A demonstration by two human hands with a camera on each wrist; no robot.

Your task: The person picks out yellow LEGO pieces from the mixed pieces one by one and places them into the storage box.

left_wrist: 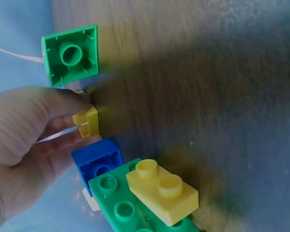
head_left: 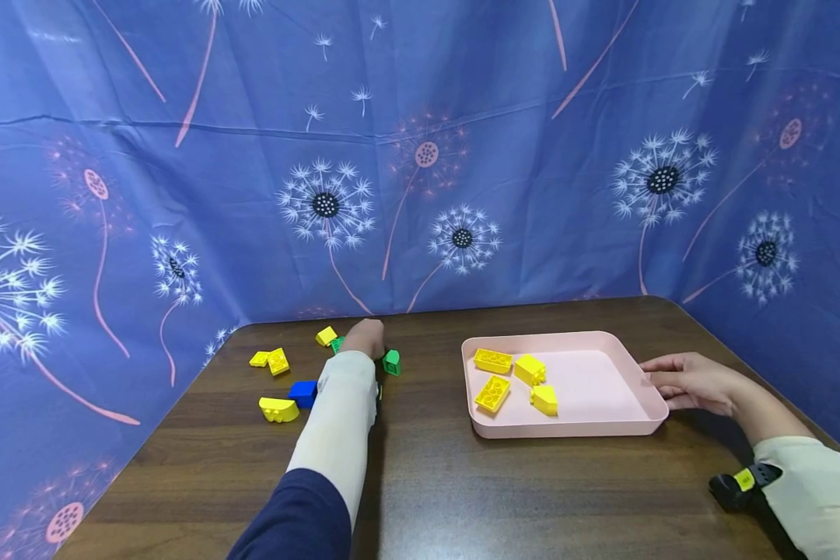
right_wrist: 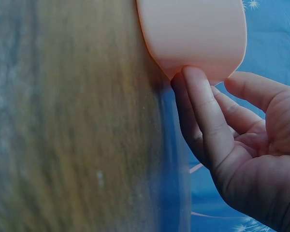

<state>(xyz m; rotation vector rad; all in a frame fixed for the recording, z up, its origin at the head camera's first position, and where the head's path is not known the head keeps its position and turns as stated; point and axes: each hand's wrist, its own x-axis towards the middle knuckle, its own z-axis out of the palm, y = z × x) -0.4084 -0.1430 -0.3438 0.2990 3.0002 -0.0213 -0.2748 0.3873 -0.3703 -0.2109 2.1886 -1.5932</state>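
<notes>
My left hand (head_left: 365, 337) reaches down among loose toy building bricks at the table's back. In the left wrist view its thumb and fingers pinch a small yellow brick (left_wrist: 90, 121). Just beside it stand a green brick (left_wrist: 70, 55), hollow side showing, and a blue brick (left_wrist: 99, 157). Closer to that camera, a two-stud yellow brick (left_wrist: 162, 193) lies over a larger green brick (left_wrist: 113, 188). Fairly straight fingers of my right hand (head_left: 703, 383) touch the right end of a pink tray (head_left: 602, 389). Seen from the right wrist, they meet the tray's outer wall (right_wrist: 198, 34) and rim.
Inside the tray's left half lie several yellow bricks (head_left: 492, 394). Left of my left arm are a curved yellow brick (head_left: 278, 410), a blue brick (head_left: 303, 393) and smaller yellow bricks (head_left: 278, 361). A blue dandelion-print cloth (head_left: 392, 194) hangs behind the wooden table (head_left: 434, 490).
</notes>
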